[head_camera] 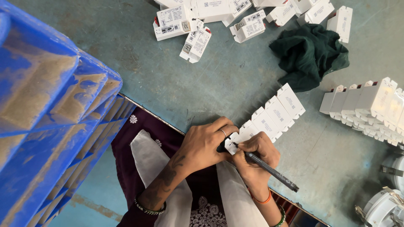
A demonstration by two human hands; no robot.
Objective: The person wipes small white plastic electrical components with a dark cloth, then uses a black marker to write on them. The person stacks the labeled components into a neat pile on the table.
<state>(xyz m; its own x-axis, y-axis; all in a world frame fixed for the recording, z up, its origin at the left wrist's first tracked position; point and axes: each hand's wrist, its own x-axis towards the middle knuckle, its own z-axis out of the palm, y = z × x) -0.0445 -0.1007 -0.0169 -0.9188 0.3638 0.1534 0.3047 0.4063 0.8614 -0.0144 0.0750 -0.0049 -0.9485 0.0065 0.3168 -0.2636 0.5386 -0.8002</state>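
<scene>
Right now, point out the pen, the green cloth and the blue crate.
pen [271, 171]: head view, middle of its dark barrel.
green cloth [309, 54]: head view, centre of the crumpled heap.
blue crate [50, 109]: head view, its ribbed side wall.

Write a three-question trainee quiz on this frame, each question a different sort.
1. True or false: the right hand holds a black pen with its tip on a white box.
2. What is the left hand doing? A) lifting the green cloth B) steadying the row of white boxes C) gripping the blue crate
3. Fill in: the green cloth lies on the ____.

Key: 1 true; 2 B; 3 table.
</scene>
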